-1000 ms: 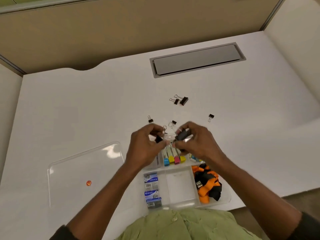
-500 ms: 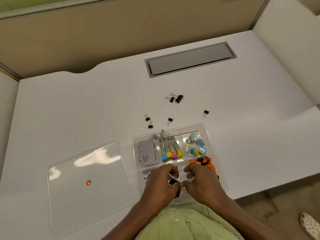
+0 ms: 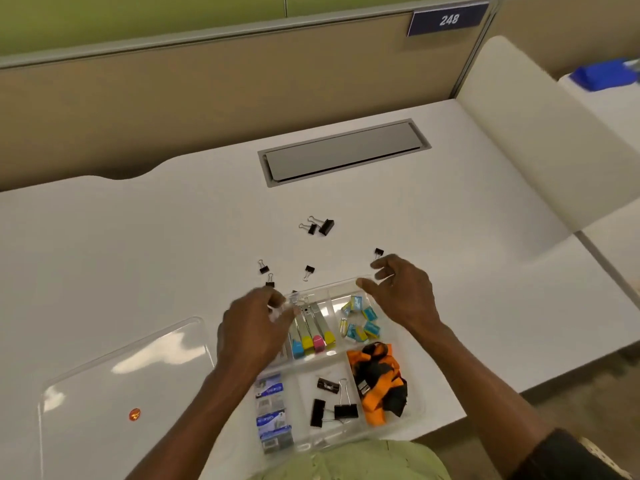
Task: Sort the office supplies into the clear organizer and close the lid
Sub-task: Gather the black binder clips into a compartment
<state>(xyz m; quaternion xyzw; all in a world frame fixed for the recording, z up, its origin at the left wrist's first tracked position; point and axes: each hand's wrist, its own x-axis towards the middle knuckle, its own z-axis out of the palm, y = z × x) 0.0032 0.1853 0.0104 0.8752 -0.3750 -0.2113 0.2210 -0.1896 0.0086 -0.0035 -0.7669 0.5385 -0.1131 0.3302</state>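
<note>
The clear organizer [image 3: 417, 407] sits at the desk's front edge. Its front middle compartment holds three black binder clips [image 3: 332, 405]. Other compartments hold colour-tipped markers [image 3: 311, 336], small blue-yellow items [image 3: 360, 323], an orange-black lanyard [image 3: 377, 382] and staple boxes [image 3: 272, 410]. The clear lid [image 3: 121, 382] lies flat to the left. Several loose black binder clips lie beyond the box: a pair [image 3: 320, 226], three small ones [image 3: 270, 275] and one [image 3: 378, 252] by my right fingertips. My left hand [image 3: 252, 334] hovers over the far-left rim, fingers loosely curled and blurred, nothing seen in it. My right hand [image 3: 403, 294] is spread over the far-right corner.
A grey cable hatch [image 3: 343, 152] is set into the white desk behind the clips. A tan partition runs along the back. A small orange sticker [image 3: 134, 414] shows on the lid. A blue tray [image 3: 602, 76] sits on the neighbouring desk at far right.
Both hands carried clips back to the front middle compartment, left them there, and have moved forward again to the organizer's far rim. The camera has tilted up.
</note>
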